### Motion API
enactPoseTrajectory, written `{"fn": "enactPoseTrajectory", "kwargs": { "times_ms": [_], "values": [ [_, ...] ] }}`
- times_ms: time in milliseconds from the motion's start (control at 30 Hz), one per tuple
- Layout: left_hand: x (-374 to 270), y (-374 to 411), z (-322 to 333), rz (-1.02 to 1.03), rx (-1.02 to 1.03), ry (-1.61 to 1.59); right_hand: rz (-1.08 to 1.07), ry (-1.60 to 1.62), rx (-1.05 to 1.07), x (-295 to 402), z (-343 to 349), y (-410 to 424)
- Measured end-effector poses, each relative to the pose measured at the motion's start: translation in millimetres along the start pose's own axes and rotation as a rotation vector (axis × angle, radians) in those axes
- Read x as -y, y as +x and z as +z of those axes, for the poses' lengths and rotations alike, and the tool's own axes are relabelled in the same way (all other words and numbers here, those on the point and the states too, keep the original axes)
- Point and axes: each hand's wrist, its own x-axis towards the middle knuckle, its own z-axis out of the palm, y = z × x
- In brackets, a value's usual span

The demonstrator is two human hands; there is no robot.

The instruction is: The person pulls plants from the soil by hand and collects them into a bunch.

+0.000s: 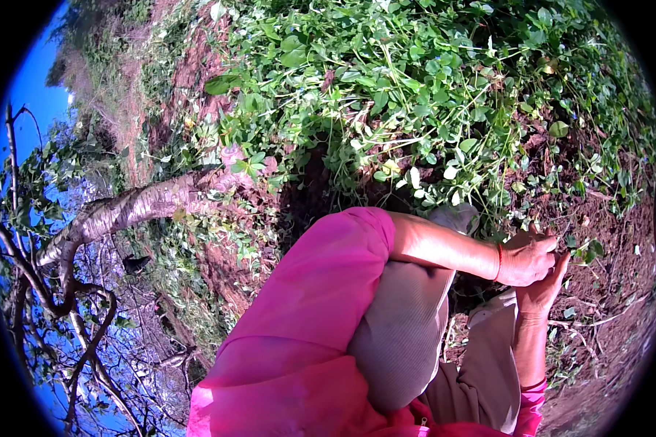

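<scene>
My left hand (pixel 527 258), with a red string at the wrist, reaches in from the left, its back turned up and its fingers bent. Against it is my right hand (pixel 541 289), which comes up from below with its fingers raised. The two hands touch or overlap in front of my knees, low over the soil. A small leafy green sprig (pixel 587 251) lies just beyond the fingertips; whether either hand grips its stem cannot be made out. The inner fingers are partly hidden by each other. Both forearms are bare below pink sleeves.
Dense low green plants (pixel 404 93) cover the ground ahead. Reddish-brown soil (pixel 618 289) with thin dry stems (pixel 596 322) lies to the right. A pale-barked tree trunk (pixel 136 207) leans at the left, with bare branches. A shoe (pixel 454 217) shows beside my left forearm.
</scene>
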Motion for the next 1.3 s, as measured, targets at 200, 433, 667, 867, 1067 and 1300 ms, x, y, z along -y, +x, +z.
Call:
{"fn": "enactPoseTrajectory", "kwargs": {
  "times_ms": [200,433,667,867,1067,1300],
  "values": [
    [8.8,1.5,-12.1,0.165,-0.058,0.259,0.129,0.081,-0.199,3.0,-12.8,9.3],
    [52.3,13.6,-31.3,0.030,-0.222,0.262,-0.025,-0.056,-0.103,24.5,-37.2,20.6],
    [129.7,2.4,-55.1,-0.257,-0.210,0.570,0.164,0.093,-0.018,11.7,-77.1,6.4],
    [147.5,-1.8,-56.9,-0.407,-0.027,0.375,0.216,0.127,-0.092,26.8,-75.1,7.8],
    [161.6,-9.7,-42.7,-0.352,-0.122,0.434,0.301,0.022,-0.069,23.0,-74.5,27.9],
    [170.9,-23.6,-38.1,-0.265,-0.197,0.653,0.202,-0.147,-0.219,2.6,-41.4,40.3]
  ]
}}
